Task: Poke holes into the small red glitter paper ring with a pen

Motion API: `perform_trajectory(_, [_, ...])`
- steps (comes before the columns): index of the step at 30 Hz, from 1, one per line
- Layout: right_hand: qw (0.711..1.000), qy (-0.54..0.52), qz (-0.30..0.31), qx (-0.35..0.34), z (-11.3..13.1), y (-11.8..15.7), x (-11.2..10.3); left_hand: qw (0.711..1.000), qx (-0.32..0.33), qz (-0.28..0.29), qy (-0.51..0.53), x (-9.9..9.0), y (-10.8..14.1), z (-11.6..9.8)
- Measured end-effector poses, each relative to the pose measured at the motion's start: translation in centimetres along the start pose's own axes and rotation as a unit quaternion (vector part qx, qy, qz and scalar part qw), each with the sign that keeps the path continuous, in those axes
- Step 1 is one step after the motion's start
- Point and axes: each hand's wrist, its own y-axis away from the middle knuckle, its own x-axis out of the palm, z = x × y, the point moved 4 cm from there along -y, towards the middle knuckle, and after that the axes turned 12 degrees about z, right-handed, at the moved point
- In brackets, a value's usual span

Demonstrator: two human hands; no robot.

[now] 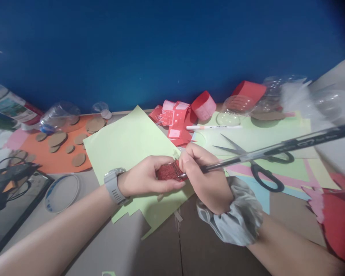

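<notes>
My left hand [142, 174] grips a small red piece with a woven, mesh-like texture [168, 172] between thumb and fingers. In my right hand [202, 178] is a black pen with a clear barrel [270, 150], slanting up to the right. The pen's tip reaches the right end of the red piece, where my right fingers also meet it. Under both hands lies a light green paper sheet [132, 140] with a jagged cut lower edge. My hands partly hide the red piece.
Open scissors [279, 187] lie right of my hands, near a white marker [212, 127]. Red and pink paper cut-outs [179, 119] are behind. Cardboard discs [57, 138] rest on orange paper at left, by a tape roll [47, 199]. Plastic bottles [60, 115] line the blue wall.
</notes>
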Motion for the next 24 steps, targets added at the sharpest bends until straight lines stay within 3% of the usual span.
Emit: perform_trajectory(24, [1.000,-0.009,0.001,0.002,0.10,-0.07,0.04,1.000,0.006,-0.005,-0.008,-0.09,0.01,-0.13])
